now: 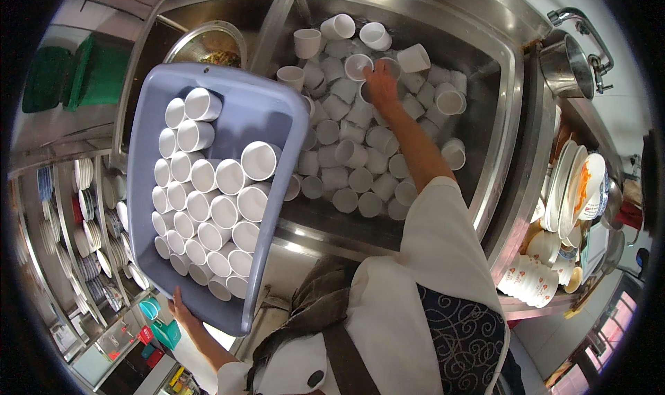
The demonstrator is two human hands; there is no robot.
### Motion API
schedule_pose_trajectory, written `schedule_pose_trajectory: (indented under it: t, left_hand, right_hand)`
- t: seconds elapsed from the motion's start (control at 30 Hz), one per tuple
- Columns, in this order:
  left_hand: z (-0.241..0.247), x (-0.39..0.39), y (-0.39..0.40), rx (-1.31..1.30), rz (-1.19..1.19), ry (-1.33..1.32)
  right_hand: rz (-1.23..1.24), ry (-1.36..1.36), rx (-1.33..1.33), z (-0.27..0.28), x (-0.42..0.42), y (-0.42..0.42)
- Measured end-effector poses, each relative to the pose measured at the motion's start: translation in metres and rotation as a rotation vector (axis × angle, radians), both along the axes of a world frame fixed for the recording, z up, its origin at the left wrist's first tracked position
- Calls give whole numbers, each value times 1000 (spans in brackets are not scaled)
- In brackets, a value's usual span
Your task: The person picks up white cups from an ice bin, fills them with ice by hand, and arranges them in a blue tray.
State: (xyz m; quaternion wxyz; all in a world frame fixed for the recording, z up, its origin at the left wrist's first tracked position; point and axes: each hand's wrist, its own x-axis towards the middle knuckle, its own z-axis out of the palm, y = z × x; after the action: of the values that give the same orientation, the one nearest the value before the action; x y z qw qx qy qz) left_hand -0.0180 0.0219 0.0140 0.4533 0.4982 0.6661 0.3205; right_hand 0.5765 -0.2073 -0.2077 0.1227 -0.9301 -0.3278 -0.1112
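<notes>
My left hand [184, 312] grips the near lower edge of a grey-blue plastic tub [244, 88]. Stacked on their sides in rows, white cups [223, 213] fill much of the tub, their mouths facing me. My right hand [383, 88] reaches into a stainless steel sink [467, 41], its fingers at the rims of white cups [358, 67]. Whether those fingers are closed on a cup is hidden. Many more white cups [350, 153] lie jumbled in the sink, many apparently under water. A few upper ones, like a tilted cup [414, 58], stick out.
Behind the tub, a metal bowl [218, 39] with food scraps sits in a second basin [254, 10]. Plates [566, 187] and stacked patterned bowls [530, 280] crowd a right-hand shelf. A metal pot [566, 67] stands by a faucet [587, 26]. Dish racks [78, 239] line the left.
</notes>
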Motion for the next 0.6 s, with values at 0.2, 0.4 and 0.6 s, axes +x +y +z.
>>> schedule_pose_trajectory:
  t: [0.2, 0.4, 0.6]
  left_hand:
    - [3, 10, -4, 10, 16, -15]
    - [0, 0, 0, 4, 4, -20]
    - [0, 2, -1, 21, 29, 2]
  right_hand:
    - [135, -54, 131, 6, 10, -6]
    - [132, -114, 128, 15, 18, -3]
    - [115, 90, -9, -16, 51, 0]
